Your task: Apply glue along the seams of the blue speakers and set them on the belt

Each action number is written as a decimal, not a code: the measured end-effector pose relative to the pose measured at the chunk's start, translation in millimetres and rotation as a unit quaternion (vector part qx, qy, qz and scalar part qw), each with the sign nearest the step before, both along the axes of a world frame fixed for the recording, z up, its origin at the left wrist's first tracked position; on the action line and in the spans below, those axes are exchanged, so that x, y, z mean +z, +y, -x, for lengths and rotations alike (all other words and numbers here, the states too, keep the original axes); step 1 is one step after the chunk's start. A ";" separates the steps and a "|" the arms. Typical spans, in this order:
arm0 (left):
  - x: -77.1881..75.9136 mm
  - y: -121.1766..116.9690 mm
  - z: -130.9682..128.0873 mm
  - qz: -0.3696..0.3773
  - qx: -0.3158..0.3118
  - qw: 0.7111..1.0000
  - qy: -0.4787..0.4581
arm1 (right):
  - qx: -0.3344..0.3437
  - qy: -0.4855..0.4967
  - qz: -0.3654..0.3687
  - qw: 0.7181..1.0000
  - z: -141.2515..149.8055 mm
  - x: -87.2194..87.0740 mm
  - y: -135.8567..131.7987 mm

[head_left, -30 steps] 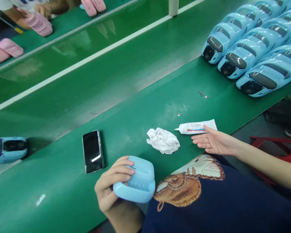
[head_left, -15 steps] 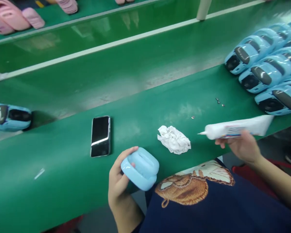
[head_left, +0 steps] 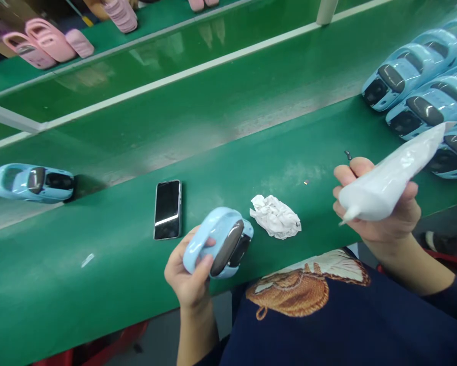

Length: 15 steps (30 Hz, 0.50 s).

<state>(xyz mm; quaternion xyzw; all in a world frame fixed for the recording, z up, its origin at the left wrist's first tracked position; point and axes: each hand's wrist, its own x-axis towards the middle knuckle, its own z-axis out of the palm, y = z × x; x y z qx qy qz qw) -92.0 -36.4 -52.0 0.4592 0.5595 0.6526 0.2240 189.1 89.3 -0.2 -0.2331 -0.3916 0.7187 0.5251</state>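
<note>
My left hand (head_left: 188, 274) grips a glossy light-blue plastic housing (head_left: 207, 239) by its loop handle; its dark panels face right and toward me. A white squeeze tube (head_left: 394, 175) with a thin nozzle is in my right hand (head_left: 384, 223), fingers wrapped round it. The nozzle points down and left, above the table and apart from the housing. Between my hands a crumpled white tissue (head_left: 276, 217) lies on the green table (head_left: 220, 173).
A phone (head_left: 168, 209) lies left of the tissue. Several light-blue housings (head_left: 415, 76) stand in rows at the right; another housing (head_left: 33, 183) is at the far left. Small dark bits lie beyond my right hand. Pink housings (head_left: 51, 40) sit on the far bench.
My left hand has turned the housing so its dark panels show. My right hand has raised and tilted the tube, nozzle now downward. The view has shifted slightly.
</note>
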 end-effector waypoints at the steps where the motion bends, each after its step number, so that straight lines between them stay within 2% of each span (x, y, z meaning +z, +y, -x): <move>1: -0.8 1.1 -7.4 0.000 0.017 0.999 -0.044 | -0.001 -0.004 -0.039 0.999 3.2 -0.3 -3.0; 4: 5.8 5.1 -27.8 0.019 0.019 0.978 -0.209 | -0.004 -0.031 -0.137 0.990 5.7 2.5 -12.9; 7: 20.8 10.1 -46.4 0.027 -0.021 0.928 -0.372 | -0.006 -0.108 -0.198 0.974 2.1 10.3 -22.4; 9: 29.0 13.9 -57.1 0.015 -0.052 0.912 -0.407 | -0.008 -0.155 -0.248 0.956 0.8 15.8 -29.0; 11: 33.2 17.7 -65.2 0.006 -0.075 0.909 -0.409 | -0.033 -0.172 -0.288 0.941 1.4 20.0 -36.3; 13: 34.0 20.5 -69.8 0.000 -0.085 0.910 -0.405 | -0.084 -0.185 -0.302 0.931 2.1 23.0 -43.1; 15: 33.0 21.4 -70.8 0.005 -0.086 0.913 -0.399 | -0.103 -0.212 -0.314 0.920 0.9 25.6 -47.8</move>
